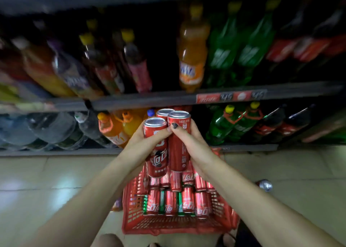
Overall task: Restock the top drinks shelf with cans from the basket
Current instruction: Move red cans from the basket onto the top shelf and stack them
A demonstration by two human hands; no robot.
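Observation:
Three tall red cans (169,134) stand upright in a tight bundle, pressed between my two hands above the basket. My left hand (142,143) wraps the left can from the side. My right hand (191,143) grips the right can, thumb across its front. The third can's top shows behind the other two. Below them, a red plastic basket (168,225) sits on the floor, holding several red and green cans (177,200) lying on their sides. The top shelf is out of view; only a dark shelf underside shows at the frame's upper edge.
Two lower shelves face me. The upper one (168,98) carries orange, green and dark soda bottles. The bottom one (74,151) holds water jugs, orange and green bottles. A loose can (265,185) lies on the tiled floor to the right of the basket.

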